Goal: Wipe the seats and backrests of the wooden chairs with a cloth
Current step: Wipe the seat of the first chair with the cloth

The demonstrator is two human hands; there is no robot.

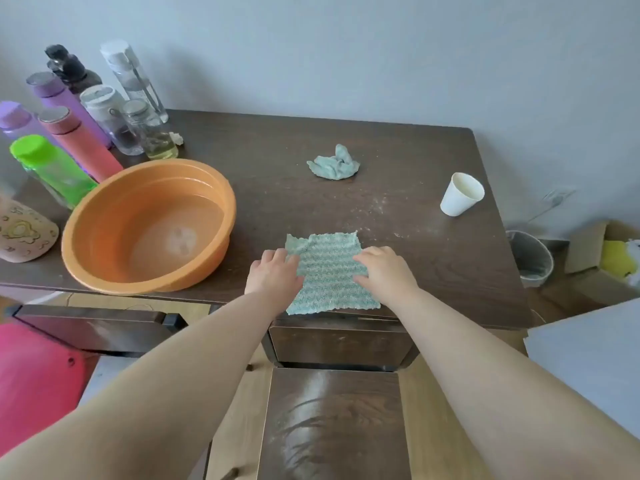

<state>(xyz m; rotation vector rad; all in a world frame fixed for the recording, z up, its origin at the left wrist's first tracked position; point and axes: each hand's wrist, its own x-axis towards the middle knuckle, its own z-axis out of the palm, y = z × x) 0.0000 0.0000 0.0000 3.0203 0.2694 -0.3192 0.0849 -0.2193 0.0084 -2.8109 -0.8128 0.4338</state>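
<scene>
Teal ridged cloth [329, 268] lies spread flat at the near edge of the dark wooden table [433, 271], in the middle of the frame, and we have both hands on it. Our left hand [275, 275] rests on its left border with the fingers laid out toward the far corner, pressing rather than gripping. Our right hand [384, 271] sits on its right side with bent fingers. We cannot tell whether they pinch the fabric or only press it. We judge the cloth is flattened here to be folded or gathered before wiping. Directly below, at the bottom centre, a wooden chair [332, 427] faces the table, its backrest [341, 341] just under the table edge. Its seat shows pale streaks, so it looks unwiped or only partly wiped. A second chair [90, 327] stands at lower left. An orange basin [149, 223] holding water sits at the left within reach, likely for wetting the cloth. A crumpled cloth [334, 166] lies farther back, a paper cup [462, 194] stands to the right, and bottles [69, 133] crowd the upper left.
</scene>
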